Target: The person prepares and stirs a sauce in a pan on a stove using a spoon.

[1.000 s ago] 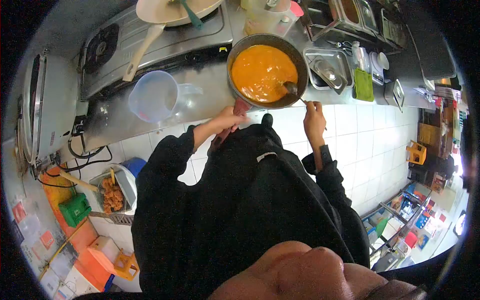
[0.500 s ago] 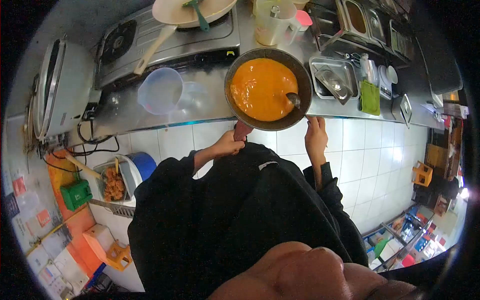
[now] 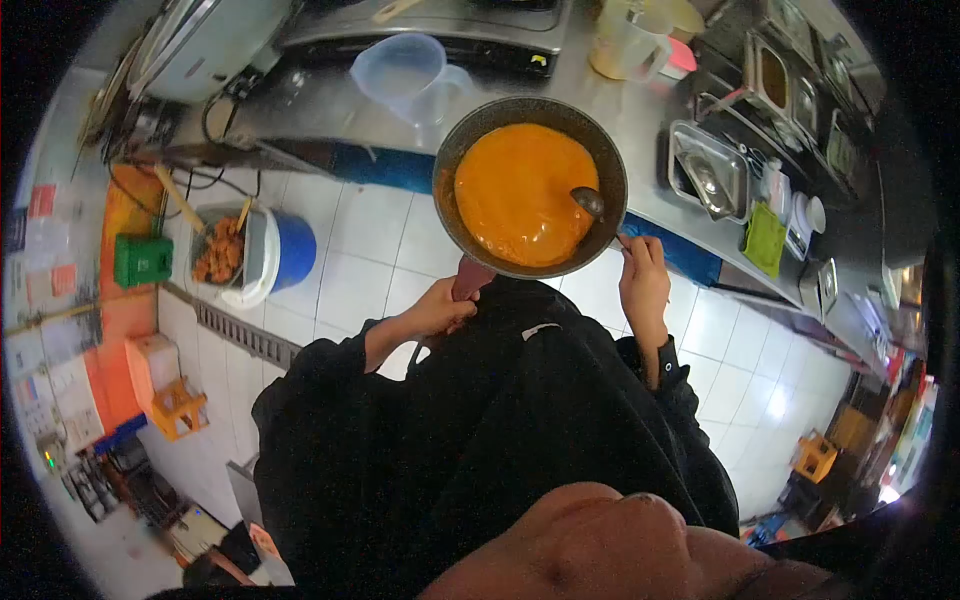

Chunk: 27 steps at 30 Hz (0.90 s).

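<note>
A dark speckled pan [image 3: 447,215] full of orange sauce [image 3: 515,190] is in front of my body, overlapping the counter's edge in the head view. My left hand [image 3: 440,308] is closed around its reddish-brown handle [image 3: 472,280]. A ladle [image 3: 588,201] rests in the sauce, its bowl at the right side of the pan. My right hand [image 3: 645,280] pinches the ladle's handle just outside the pan's right rim. Part of that handle is hidden by the rim and my fingers.
A clear plastic jug [image 3: 400,75] stands left on the steel counter [image 3: 640,150]. Farther back are a stove [image 3: 420,35] and a measuring jug [image 3: 625,45]. Right are a metal tray [image 3: 735,205] and green cloth [image 3: 765,238]. A blue bucket [image 3: 295,248] stands on the floor.
My body and view have turned relative to the counter, and the pan has come away from it with both my hands. The ladle stays in the sauce, held as before.
</note>
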Each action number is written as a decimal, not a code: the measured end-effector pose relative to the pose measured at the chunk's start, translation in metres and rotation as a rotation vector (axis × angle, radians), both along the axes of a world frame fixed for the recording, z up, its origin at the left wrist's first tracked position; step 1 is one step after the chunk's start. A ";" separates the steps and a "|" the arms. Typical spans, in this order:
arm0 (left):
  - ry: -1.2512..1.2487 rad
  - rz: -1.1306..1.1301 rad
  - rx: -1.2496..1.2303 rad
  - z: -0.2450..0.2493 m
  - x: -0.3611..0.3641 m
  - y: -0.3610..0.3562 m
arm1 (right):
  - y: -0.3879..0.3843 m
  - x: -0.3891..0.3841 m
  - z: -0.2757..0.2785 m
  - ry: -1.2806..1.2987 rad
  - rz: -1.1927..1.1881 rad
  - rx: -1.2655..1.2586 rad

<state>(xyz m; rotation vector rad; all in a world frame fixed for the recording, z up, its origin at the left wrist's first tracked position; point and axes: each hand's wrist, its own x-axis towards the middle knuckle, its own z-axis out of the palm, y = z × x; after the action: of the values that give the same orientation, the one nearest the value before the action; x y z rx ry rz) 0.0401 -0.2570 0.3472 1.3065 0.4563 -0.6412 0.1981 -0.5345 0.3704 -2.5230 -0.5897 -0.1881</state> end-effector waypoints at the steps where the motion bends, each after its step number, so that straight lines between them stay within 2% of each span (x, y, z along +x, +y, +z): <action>1: 0.008 0.015 0.020 0.005 -0.012 -0.003 | 0.002 -0.004 0.001 0.003 0.025 0.005; 5: -0.019 0.099 0.149 -0.004 -0.067 -0.011 | 0.016 -0.018 0.001 0.025 0.184 0.031; 10: 0.093 0.287 0.157 0.025 -0.110 -0.006 | 0.055 -0.034 0.001 0.034 0.344 0.089; 12: 0.106 0.347 0.145 0.026 -0.127 0.002 | 0.075 -0.040 0.004 0.189 0.414 0.126; 14: 0.094 0.456 0.051 0.028 -0.148 0.020 | 0.111 -0.045 0.010 0.185 0.505 0.137; 15: 0.092 0.471 0.060 0.032 -0.153 0.029 | 0.125 -0.044 0.011 0.179 0.563 0.126; 16: 0.096 0.497 0.057 0.037 -0.158 0.039 | 0.142 -0.043 0.011 0.037 0.618 0.138; 19: 0.111 0.553 0.091 0.047 -0.171 0.072 | 0.194 -0.042 0.019 -0.003 0.737 0.183; 21: 0.104 0.569 0.071 0.051 -0.179 0.106 | 0.229 -0.044 0.021 0.010 0.793 0.179; 23: 0.072 0.591 0.079 0.055 -0.180 0.139 | 0.264 -0.042 0.021 0.049 0.840 0.043; 25: 0.068 0.558 0.161 0.064 -0.177 0.173 | 0.296 -0.043 0.028 0.148 0.831 0.053; 27: 0.040 0.528 0.210 0.060 -0.175 0.208 | 0.324 -0.040 0.030 0.119 0.846 0.106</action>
<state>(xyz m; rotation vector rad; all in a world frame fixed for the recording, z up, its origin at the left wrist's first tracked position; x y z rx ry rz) -0.1354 -0.0492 0.4074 1.2969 0.8824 -0.1792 0.1583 -0.2100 0.4006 -1.9604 -1.4706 0.2336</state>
